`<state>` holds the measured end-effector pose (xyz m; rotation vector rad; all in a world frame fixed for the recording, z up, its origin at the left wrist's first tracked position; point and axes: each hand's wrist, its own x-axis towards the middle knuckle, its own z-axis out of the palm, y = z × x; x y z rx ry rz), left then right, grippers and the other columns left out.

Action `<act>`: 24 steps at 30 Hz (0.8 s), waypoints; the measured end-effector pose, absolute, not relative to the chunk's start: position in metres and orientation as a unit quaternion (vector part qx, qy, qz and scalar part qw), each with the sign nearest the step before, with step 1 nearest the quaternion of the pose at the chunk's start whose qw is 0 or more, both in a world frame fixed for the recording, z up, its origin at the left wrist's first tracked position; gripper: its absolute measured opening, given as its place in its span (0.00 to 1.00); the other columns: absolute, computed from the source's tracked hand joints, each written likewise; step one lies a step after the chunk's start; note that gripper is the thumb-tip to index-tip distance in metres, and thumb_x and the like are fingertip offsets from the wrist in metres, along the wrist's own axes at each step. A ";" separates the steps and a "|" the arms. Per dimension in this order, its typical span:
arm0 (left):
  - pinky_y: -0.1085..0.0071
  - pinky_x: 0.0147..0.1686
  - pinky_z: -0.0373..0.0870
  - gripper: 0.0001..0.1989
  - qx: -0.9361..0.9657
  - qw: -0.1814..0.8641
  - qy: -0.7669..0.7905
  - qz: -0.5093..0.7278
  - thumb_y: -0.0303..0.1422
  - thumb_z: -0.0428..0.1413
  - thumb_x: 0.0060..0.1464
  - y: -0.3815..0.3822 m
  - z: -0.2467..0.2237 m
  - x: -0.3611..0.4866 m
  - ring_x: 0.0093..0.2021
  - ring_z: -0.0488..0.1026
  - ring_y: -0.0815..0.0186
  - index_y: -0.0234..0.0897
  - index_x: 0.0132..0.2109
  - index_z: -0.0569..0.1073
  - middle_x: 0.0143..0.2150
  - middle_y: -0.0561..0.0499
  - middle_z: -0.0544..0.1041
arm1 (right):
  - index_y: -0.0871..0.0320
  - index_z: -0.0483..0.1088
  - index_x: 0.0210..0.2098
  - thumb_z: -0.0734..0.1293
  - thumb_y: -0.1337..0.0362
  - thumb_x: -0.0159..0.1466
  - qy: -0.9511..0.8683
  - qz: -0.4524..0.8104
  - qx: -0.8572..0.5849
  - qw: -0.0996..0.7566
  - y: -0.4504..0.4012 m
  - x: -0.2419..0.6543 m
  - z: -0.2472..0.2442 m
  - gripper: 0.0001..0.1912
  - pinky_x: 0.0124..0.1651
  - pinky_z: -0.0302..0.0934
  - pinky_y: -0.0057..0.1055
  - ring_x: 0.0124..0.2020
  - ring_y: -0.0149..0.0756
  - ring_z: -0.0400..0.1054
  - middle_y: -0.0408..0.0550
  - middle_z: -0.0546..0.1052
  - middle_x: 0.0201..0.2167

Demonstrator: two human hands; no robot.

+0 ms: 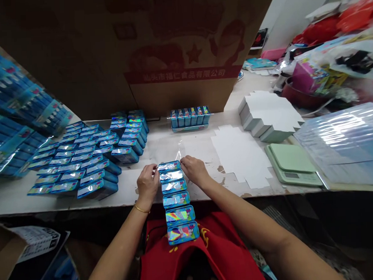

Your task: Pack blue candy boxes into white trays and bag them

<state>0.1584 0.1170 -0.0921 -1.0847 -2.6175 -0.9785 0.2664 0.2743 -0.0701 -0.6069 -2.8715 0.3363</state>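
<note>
A row of several small blue boxes [175,199] with shiny printed lids runs from the red apron up onto the table edge. At the left of its far end, my left hand [147,184] is closed, thumb and fingertips pinched together beside the farthest box. Opposite, on the right corner of that box, my right hand [193,169] pinches too. Clear plastic film [179,150] glints just beyond the row between both hands. The film's edges at the fingertips are hard to make out. Farther back stands a pack of blue boxes [190,118] in clear plastic.
Many more blue boxes [96,188] stand in rows at left, with wrapped stacks [18,150] beyond them. A large carton [178,91] walls off the back. At right lie white die-cut cards [240,154], a card stack [268,112], a green scale [293,165] and plastic sheets [345,142].
</note>
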 end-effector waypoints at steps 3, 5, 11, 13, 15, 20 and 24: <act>0.73 0.35 0.62 0.09 -0.382 0.086 -0.865 -0.315 0.32 0.46 0.56 0.111 -0.089 0.163 0.32 0.69 0.68 0.36 0.36 0.70 0.34 0.49 0.73 | 0.58 0.68 0.31 0.57 0.66 0.63 -0.978 0.090 -0.168 0.087 0.273 0.273 -0.062 0.09 0.27 0.45 0.29 0.29 0.33 0.63 0.47 0.71 0.31; 0.74 0.35 0.62 0.09 -0.395 0.092 -0.860 -0.310 0.33 0.45 0.56 0.103 -0.091 0.171 0.34 0.69 0.67 0.35 0.36 0.69 0.34 0.48 0.73 | 0.59 0.68 0.28 0.57 0.68 0.62 -0.984 0.073 -0.119 0.109 0.269 0.285 -0.067 0.10 0.28 0.45 0.29 0.28 0.32 0.61 0.48 0.70 0.28; 0.74 0.32 0.60 0.10 -0.355 0.098 -0.879 -0.303 0.34 0.45 0.57 0.089 -0.113 0.187 0.32 0.71 0.67 0.34 0.37 0.68 0.33 0.47 0.74 | 0.59 0.67 0.29 0.54 0.69 0.63 -0.968 0.078 -0.141 0.193 0.253 0.308 -0.113 0.12 0.32 0.47 0.29 0.28 0.32 0.60 0.47 0.68 0.25; 0.73 0.29 0.58 0.10 -0.325 0.073 -0.904 -0.269 0.36 0.45 0.57 0.090 -0.118 0.185 0.29 0.71 0.66 0.35 0.37 0.67 0.29 0.48 0.74 | 0.60 0.66 0.31 0.55 0.67 0.63 -0.954 0.096 -0.218 0.184 0.252 0.303 -0.124 0.11 0.31 0.47 0.28 0.28 0.33 0.61 0.47 0.69 0.25; 0.73 0.27 0.55 0.11 -0.317 0.035 -0.925 -0.207 0.37 0.45 0.57 0.091 -0.119 0.179 0.26 0.70 0.66 0.35 0.34 0.67 0.26 0.50 0.74 | 0.59 0.66 0.30 0.56 0.65 0.63 -0.946 0.115 -0.260 0.158 0.253 0.296 -0.129 0.10 0.30 0.46 0.28 0.27 0.32 0.61 0.46 0.70 0.25; 0.71 0.26 0.49 0.16 -0.357 0.002 -0.931 -0.078 0.36 0.41 0.58 0.087 -0.115 0.176 0.25 0.69 0.66 0.36 0.29 0.68 0.25 0.48 0.73 | 0.59 0.66 0.25 0.56 0.68 0.63 -0.965 0.105 -0.196 0.139 0.260 0.292 -0.130 0.12 0.33 0.46 0.29 0.29 0.33 0.61 0.47 0.70 0.25; 0.71 0.25 0.49 0.16 -0.406 -0.011 -0.911 -0.063 0.33 0.40 0.59 0.080 -0.111 0.185 0.26 0.69 0.65 0.35 0.31 0.68 0.27 0.47 0.74 | 0.59 0.66 0.23 0.57 0.69 0.61 -0.976 0.083 -0.129 0.152 0.264 0.304 -0.129 0.12 0.36 0.45 0.31 0.29 0.33 0.59 0.47 0.70 0.24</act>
